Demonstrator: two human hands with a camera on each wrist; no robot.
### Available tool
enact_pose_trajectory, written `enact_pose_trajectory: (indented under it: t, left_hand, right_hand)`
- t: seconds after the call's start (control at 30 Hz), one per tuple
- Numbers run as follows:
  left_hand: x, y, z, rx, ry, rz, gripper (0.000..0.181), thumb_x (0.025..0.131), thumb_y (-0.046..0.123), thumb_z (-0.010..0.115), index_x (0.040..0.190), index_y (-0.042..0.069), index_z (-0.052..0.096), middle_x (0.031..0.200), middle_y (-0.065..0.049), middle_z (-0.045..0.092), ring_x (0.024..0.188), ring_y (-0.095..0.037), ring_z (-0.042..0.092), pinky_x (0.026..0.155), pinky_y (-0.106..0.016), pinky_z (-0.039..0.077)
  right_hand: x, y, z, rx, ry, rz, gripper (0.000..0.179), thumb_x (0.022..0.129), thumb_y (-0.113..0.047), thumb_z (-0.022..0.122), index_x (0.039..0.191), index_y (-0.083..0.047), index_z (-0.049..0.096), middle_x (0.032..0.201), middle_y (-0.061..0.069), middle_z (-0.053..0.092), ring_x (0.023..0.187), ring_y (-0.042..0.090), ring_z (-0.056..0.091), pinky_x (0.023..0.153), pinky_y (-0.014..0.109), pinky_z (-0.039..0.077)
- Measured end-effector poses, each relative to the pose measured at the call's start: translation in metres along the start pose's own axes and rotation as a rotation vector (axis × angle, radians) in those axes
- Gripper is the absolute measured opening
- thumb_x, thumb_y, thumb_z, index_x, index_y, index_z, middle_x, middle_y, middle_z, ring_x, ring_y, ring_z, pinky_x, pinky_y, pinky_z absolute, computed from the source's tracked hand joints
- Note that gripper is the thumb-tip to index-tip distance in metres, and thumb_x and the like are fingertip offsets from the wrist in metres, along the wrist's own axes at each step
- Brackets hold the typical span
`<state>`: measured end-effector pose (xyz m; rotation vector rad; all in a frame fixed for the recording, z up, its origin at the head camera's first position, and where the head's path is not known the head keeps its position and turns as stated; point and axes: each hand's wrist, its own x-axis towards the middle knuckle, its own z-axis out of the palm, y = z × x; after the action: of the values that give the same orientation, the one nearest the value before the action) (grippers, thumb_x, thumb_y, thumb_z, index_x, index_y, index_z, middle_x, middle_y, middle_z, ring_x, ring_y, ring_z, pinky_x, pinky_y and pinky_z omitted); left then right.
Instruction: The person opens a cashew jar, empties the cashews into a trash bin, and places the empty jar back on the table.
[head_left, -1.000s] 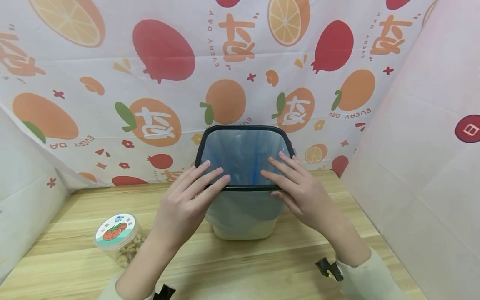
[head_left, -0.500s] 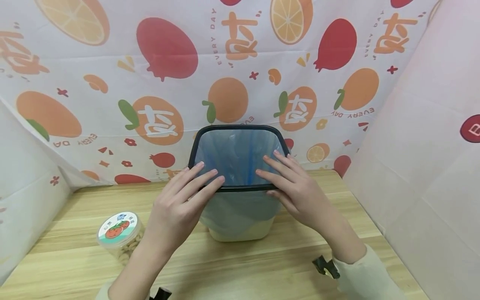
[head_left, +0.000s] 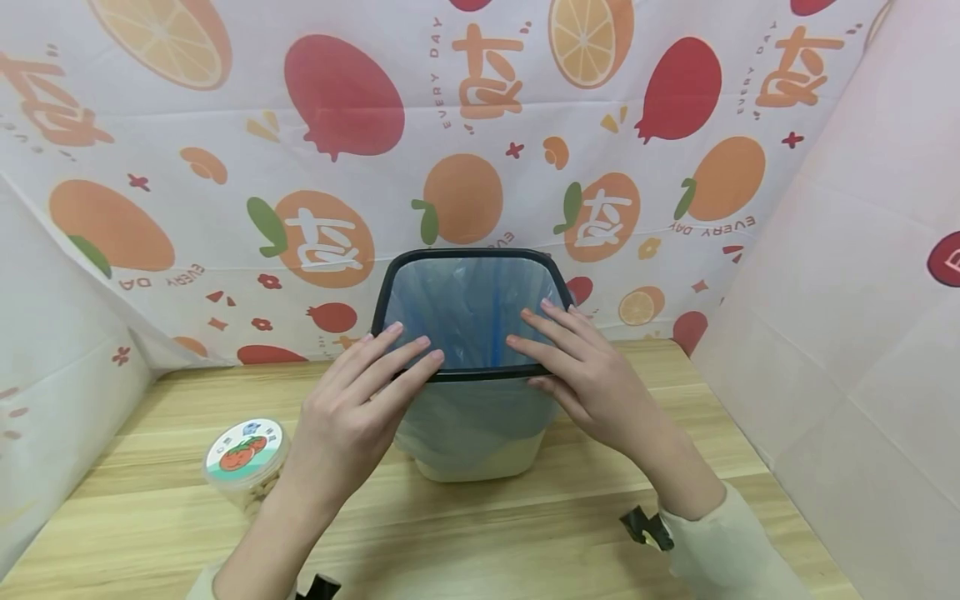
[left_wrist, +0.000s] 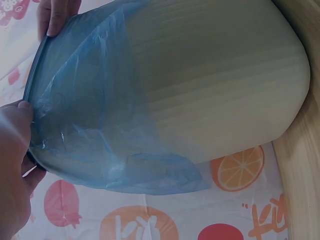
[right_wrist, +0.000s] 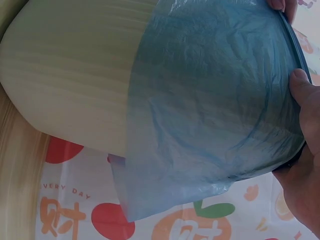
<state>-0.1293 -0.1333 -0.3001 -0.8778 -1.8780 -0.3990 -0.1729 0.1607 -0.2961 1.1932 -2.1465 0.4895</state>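
A cream trash can [head_left: 480, 468] stands upright on the wooden table, with a black ring [head_left: 468, 252] round its mouth. A translucent blue garbage bag [head_left: 450, 308] lines it and folds down over the outside. In both wrist views, the bag's loose edge hangs partway down the wall. My left hand [head_left: 363, 392] grips the near left of the rim, fingers inside and thumb [left_wrist: 25, 112] outside. Opposite it, my right hand [head_left: 592, 379] holds the near right rim, its thumb [right_wrist: 299, 82] pressed on the bag outside. The can's bottom inside is hidden.
Left of my left forearm stands a clear jar [head_left: 247, 467] of cashew-like nuts, its lid printed with tomatoes. A fruit-patterned cloth [head_left: 420, 125] rises behind the table [head_left: 465, 542], and pale cloth walls [head_left: 840, 317] flank it.
The trash can has shifted slightly left relative to the jar and backdrop, with both hands moving along on its rim. Their hold looks the same. The head view has turned a little.
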Motion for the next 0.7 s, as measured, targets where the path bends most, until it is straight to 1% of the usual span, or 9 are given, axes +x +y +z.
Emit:
enact_pose_trajectory:
  t: [0.2,0.4,0.57,0.7]
  left_hand:
    - [-0.002,-0.002,-0.001,-0.006,-0.017,-0.025,0.035,0.108,0.025,0.042,0.128,0.015,0.069,0.125,-0.008,0.070,0.123,-0.035,0.061,0.106,-0.053,0.046]
    - [-0.002,-0.005,0.000,-0.011,-0.005,-0.027,0.034,0.107,0.026,0.045,0.126,0.014,0.071,0.123,-0.008,0.071,0.122,-0.035,0.062,0.103,-0.054,0.048]
    - [-0.002,-0.009,0.000,-0.011,0.000,-0.035,0.033,0.107,0.026,0.046,0.125,0.014,0.071,0.122,-0.008,0.071,0.122,-0.035,0.062,0.106,-0.053,0.047]
    - [-0.002,-0.012,0.001,-0.009,-0.011,-0.046,0.034,0.107,0.026,0.045,0.127,0.015,0.070,0.124,-0.007,0.070,0.124,-0.034,0.060,0.106,-0.054,0.046]
  right_hand:
    - [0.003,0.003,0.002,-0.006,-0.006,-0.010,0.043,0.103,-0.038,0.052,0.141,-0.018,0.059,0.148,0.012,0.052,0.147,0.030,0.035,0.117,0.057,0.030]
    - [0.006,0.005,0.004,-0.031,-0.022,-0.031,0.044,0.104,-0.038,0.050,0.141,-0.018,0.058,0.149,0.012,0.051,0.148,0.030,0.033,0.117,0.057,0.031]
    - [0.009,0.007,0.006,-0.030,-0.029,-0.034,0.043,0.101,-0.031,0.059,0.142,-0.017,0.058,0.149,0.012,0.051,0.149,0.029,0.032,0.117,0.057,0.031]
    - [0.013,0.010,0.008,-0.018,-0.030,-0.030,0.045,0.098,-0.025,0.064,0.142,-0.017,0.058,0.149,0.012,0.051,0.149,0.029,0.031,0.117,0.057,0.030]
